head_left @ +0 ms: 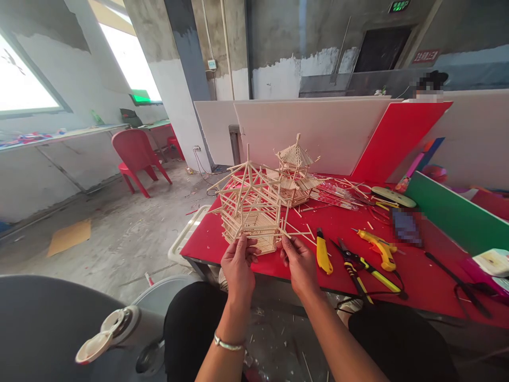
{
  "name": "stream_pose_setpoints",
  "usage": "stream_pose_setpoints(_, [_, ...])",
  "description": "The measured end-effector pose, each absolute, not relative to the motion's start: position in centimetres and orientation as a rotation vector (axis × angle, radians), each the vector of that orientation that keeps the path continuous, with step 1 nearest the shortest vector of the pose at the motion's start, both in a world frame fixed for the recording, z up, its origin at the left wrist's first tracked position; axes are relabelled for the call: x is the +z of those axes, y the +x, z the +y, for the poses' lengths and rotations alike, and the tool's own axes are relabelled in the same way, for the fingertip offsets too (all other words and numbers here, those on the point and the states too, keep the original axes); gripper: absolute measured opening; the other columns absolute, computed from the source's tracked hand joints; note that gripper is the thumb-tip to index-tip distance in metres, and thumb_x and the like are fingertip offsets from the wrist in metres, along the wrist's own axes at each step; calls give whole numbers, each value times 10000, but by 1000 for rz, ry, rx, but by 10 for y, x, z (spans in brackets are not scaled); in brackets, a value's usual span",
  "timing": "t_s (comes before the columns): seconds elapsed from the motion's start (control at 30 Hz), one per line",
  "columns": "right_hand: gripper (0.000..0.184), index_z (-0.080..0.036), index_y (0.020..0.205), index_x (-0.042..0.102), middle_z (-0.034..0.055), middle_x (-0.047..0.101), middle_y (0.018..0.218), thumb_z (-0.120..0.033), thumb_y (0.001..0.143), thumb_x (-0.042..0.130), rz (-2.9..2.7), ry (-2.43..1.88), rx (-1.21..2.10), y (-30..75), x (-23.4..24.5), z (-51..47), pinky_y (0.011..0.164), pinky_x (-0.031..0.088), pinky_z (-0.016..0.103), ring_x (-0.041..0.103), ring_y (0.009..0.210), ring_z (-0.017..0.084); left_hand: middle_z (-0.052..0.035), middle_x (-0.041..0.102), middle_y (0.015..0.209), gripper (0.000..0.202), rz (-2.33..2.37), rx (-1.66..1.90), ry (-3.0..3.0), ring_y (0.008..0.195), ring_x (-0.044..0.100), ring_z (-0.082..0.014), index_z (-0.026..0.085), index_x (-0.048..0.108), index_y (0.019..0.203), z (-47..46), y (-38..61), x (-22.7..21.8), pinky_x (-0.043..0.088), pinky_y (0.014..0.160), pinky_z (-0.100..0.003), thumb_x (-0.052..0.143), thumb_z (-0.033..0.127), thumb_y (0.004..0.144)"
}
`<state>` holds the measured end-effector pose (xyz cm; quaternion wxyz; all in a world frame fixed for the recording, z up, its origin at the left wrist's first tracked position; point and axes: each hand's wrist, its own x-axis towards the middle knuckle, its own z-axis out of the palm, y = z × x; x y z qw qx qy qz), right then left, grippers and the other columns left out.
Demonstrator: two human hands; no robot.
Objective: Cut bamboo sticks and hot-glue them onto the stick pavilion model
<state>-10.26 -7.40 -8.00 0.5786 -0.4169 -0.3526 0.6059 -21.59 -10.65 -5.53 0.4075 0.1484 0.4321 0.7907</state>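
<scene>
Right in front of me on the red table stands an unfinished pavilion model (pixel 260 217) built of thin wooden sticks, with an open roof frame. At its near edge, my left hand (pixel 240 257) is closed, thumb and fingers pinching the left end of a thin wooden stick (pixel 260 234). My right hand (pixel 297 260) is also closed, pinching at the right end of what looks like the same stick. Whether the stick touches the model is hard to tell. Behind stands a second stick pavilion (pixel 296 170) with a covered, pointed roof.
To the right lie a yellow utility knife (pixel 324 253), yellow-black cutters (pixel 360 268) and a yellow glue gun (pixel 377 246). Packs of sticks (pixel 334 195) lie behind. A green board (pixel 457 215) stands at right. A lidded cup (pixel 123 323) is at lower left, a red chair (pixel 137 154) beyond.
</scene>
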Motion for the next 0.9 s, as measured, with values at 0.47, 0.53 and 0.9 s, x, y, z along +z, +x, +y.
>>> stream_pose_setpoints(0.47, [403, -180, 839, 709, 3, 646, 686, -561, 710, 738, -862, -992, 1368, -96, -83, -72, 428, 273, 205, 416, 512, 75, -68, 717, 725, 292, 1085, 2000, 364, 491, 615, -109, 109, 672, 784, -107, -216, -56, 390, 390, -179, 807, 344, 675])
stream_pose_setpoints(0.53, [395, -181, 845, 713, -1, 642, 684, -554, 718, 736, -872, -996, 1359, -96, -83, -72, 442, 286, 201, 421, 525, 77, -72, 719, 732, 293, 1087, 1998, 366, 493, 617, -111, 107, 672, 792, -107, -217, -56, 391, 389, -180, 805, 342, 679])
stream_pose_setpoints(0.9, [386, -181, 838, 705, 0, 640, 683, -551, 729, 728, -891, -999, 1354, -98, -83, -70, 475, 327, 197, 445, 558, 87, -67, 719, 728, 302, 1094, 1992, 374, 494, 621, -110, 109, 672, 786, -106, -218, -57, 390, 390, -179, 806, 354, 674])
